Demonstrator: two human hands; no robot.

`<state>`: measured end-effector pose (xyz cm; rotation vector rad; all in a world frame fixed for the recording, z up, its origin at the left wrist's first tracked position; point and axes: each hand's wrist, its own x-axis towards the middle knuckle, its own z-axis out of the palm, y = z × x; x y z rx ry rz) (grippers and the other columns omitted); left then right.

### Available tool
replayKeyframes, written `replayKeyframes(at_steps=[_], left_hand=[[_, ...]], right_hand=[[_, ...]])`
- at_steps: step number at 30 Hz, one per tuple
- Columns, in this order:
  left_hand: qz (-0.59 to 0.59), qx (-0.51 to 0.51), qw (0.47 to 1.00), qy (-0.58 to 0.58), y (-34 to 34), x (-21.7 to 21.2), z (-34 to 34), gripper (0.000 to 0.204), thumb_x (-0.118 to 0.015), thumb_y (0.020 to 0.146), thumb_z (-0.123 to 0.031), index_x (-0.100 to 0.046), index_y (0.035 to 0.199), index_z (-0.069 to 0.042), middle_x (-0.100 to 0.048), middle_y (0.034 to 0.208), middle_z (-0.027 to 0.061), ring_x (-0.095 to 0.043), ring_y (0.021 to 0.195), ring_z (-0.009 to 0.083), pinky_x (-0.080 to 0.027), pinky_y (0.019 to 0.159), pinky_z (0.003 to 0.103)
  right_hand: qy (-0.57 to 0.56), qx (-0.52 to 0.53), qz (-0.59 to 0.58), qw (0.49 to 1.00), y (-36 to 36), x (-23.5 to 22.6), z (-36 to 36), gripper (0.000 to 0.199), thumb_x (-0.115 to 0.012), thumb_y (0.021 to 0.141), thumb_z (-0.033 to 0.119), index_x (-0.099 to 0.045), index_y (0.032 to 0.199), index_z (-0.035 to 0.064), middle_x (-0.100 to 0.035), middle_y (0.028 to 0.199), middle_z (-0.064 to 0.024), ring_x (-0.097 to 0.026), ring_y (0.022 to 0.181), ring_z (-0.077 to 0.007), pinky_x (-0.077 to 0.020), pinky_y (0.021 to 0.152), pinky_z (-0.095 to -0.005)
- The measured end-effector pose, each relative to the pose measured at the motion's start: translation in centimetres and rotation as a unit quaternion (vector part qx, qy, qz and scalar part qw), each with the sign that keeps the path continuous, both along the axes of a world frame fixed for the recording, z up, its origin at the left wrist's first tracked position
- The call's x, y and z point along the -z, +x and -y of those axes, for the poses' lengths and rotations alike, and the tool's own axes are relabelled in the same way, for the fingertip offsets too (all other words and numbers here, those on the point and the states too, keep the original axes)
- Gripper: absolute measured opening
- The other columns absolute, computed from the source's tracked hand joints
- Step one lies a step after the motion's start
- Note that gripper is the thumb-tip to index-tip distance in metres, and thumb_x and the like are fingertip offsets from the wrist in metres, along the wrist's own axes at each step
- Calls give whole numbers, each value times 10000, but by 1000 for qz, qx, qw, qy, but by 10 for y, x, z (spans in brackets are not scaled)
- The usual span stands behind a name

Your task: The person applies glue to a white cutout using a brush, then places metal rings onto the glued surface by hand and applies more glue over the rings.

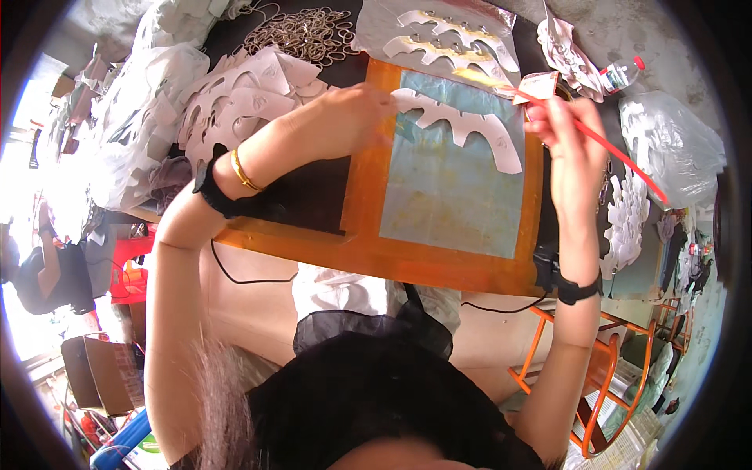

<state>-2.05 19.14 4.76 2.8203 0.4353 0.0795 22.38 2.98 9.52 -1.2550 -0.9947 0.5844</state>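
My right hand (570, 137) is closed around the long red handle of a brush (627, 161), whose yellow bristles point left over the far part of the work board. On the board's bluish sheet (446, 200) lies a white curved piece (472, 125) with scalloped cut-outs along one edge. My left hand (362, 116) is at the left end of that piece; its fingertips are blurred, and whether they touch it I cannot tell. Beside the brush, a small pale container (539, 86) is partly covered by my right hand.
Beyond the board, scalloped pieces with yellowish smears and small metal bits lie on a plastic sheet (376, 31). Metal rings (301, 37) are heaped at the far left, near stacked white pieces (258, 90). At right are a red-capped bottle (623, 74) and a clear plastic bag (674, 141).
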Motion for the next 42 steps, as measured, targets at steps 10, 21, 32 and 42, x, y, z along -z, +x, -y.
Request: replayKeyframes(at_steps=[10, 21, 32, 42], left_hand=[[-5, 1, 1000, -21, -3, -1, 0, 551, -685, 829, -275, -524, 1272, 10, -514, 1323, 147, -489, 1201, 323, -430, 993, 406], [-18, 1, 1000, -21, -4, -6, 3, 607, -714, 795, -273, -500, 1280, 21, -507, 1339, 139, -483, 1206, 312, -441, 985, 394], [-20, 6, 1000, -23, -3, -1, 2, 642, -735, 771, -259, -494, 1281, 47, -517, 1321, 154, -483, 1205, 314, -439, 987, 392], [-10, 7, 1000, -6, -4, 0, 3, 657, -732, 773, -266, -481, 1299, 38, -502, 1342, 143, -481, 1213, 307, -444, 988, 387]], right_hand=[[-30, -78, 93, 992, -23, 46, -54, 172, -633, 913, 96, -523, 813, 11, -627, 749, -59, -593, 658, -68, -517, 613, -226], [-33, -50, 130, 990, -33, 49, -52, 179, -598, 932, 79, -494, 797, 25, -601, 717, -35, -574, 654, -64, -482, 620, -216], [-46, -64, 108, 991, -26, 52, -54, 188, -600, 937, 100, -502, 797, 20, -619, 700, -49, -583, 644, -65, -478, 611, -210], [-51, -46, 101, 993, -24, 48, -57, 197, -589, 948, 123, -506, 799, 24, -617, 707, -55, -573, 646, -72, -472, 614, -212]])
